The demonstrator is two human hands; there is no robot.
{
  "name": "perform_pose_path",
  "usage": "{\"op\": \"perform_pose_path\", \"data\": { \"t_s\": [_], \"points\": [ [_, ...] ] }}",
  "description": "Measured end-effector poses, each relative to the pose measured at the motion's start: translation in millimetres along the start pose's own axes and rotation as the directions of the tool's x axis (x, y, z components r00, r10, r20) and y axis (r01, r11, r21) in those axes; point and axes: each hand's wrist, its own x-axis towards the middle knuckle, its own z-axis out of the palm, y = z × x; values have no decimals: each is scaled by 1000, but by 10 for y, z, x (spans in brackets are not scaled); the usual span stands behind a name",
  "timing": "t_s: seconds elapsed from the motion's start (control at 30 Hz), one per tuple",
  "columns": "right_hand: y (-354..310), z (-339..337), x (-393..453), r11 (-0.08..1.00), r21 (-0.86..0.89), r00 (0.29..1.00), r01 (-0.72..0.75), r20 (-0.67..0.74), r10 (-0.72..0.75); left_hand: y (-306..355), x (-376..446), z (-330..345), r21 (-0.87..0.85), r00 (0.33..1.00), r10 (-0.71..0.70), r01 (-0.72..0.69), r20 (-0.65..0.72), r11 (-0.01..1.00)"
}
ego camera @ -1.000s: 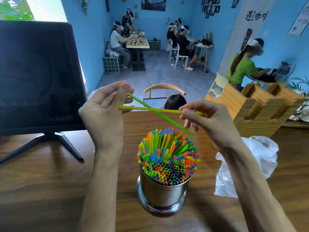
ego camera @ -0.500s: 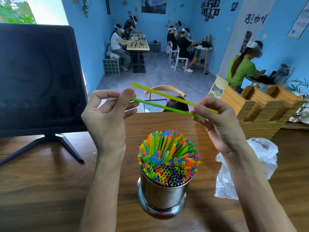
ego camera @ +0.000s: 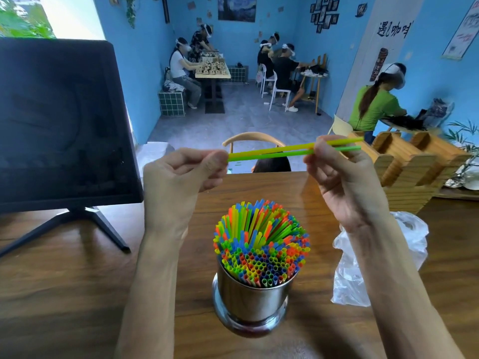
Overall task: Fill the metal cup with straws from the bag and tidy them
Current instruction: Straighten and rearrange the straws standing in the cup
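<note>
Two thin plastic straws, one yellow (ego camera: 290,148) and one green (ego camera: 282,153), lie side by side and near level at frame centre, above the shiny metal cup (ego camera: 251,299) packed with multicoloured straws (ego camera: 260,242) in the lower middle; the step likely wants their ends evened, then tipped upright and slid into a gap without bending. Left hand (ego camera: 178,174) pinches their left ends with thumb and curled fingers, right hand (ego camera: 342,182) pinches near the right ends, both raised with wrists apart. Crumpled clear plastic bag (ego camera: 412,229) lies at lower right on the wooden table (ego camera: 64,294).
</note>
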Motion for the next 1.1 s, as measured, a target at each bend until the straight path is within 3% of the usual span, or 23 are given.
{"op": "perform_pose_path", "data": {
  "t_s": [0.1, 0.2, 0.27, 0.37, 0.53, 0.83, 0.93, 1.1],
  "points": [
    [21, 40, 36, 996, 67, 996, 55, -69, -51, -30, 7, -51, 256, 945, -199, 132, 260, 958],
    [29, 50, 26, 986, -88, 989, 139, -47, -144, -68, 12, -135, 516, 840, -308, 40, 446, 856],
    [19, 22, 16, 962, -201, 982, 186, -5, -191, -126, 38, -172, 580, 841, -323, 13, 434, 815],
    [33, 4, 1, 885, -395, 969, 245, 94, -227, -210, 79, -206, 639, 902, -281, 7, 328, 769],
    [188, -7, -71, 703, -666, 964, 248, 242, -110, -290, 85, -179, 732, 843, -378, -27, 383, 681],
    [265, -16, -174, 349, -885, 938, 308, 343, 40, -327, 136, -144, 679, 868, -294, -66, 401, 731],
    [253, -36, -183, 321, -882, 917, 344, 388, 86, -307, 147, -148, 666, 852, -304, -68, 426, 743],
    [272, -57, -183, 371, -875, 907, 311, 390, 161, -287, 181, -147, 691, 791, -339, -141, 509, 709]
  ]
}}
